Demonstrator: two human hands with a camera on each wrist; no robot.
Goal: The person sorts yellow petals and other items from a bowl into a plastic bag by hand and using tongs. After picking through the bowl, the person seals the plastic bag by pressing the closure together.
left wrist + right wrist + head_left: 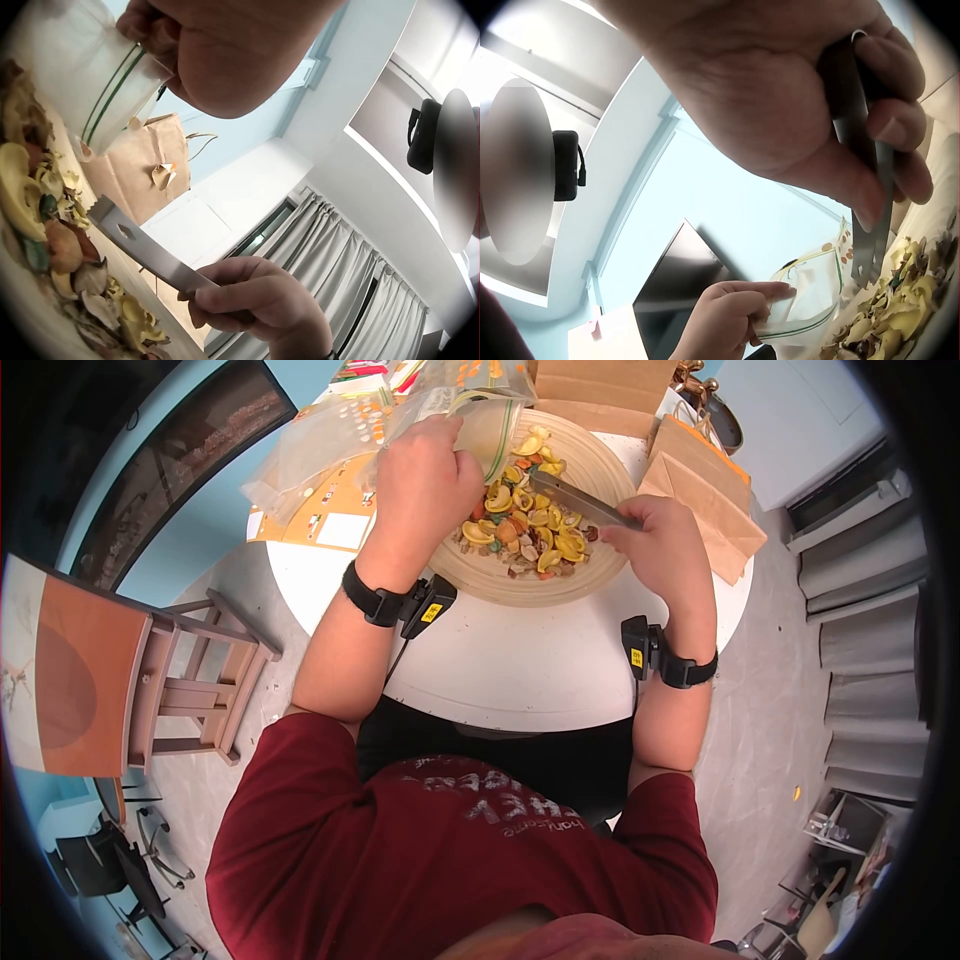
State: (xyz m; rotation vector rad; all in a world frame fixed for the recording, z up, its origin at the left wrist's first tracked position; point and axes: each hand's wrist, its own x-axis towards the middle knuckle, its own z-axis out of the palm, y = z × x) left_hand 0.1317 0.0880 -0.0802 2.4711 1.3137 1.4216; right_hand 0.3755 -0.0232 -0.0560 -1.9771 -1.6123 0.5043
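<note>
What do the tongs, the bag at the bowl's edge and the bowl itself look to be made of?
Tongs, gripped by the right hand: likely brushed steel, grey with a dull sheen and flat thin arms. Bag, held by the left hand: clear soft plastic, see-through and creased, with a green zip line at its mouth. Bowl: possibly wood or bamboo, pale tan and matte with faint ring lines; not certain.

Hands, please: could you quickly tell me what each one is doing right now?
Left hand: closed, holding the mouth of a clear plastic bag over the bowl.
Right hand: closed, gripping metal tongs.
</note>
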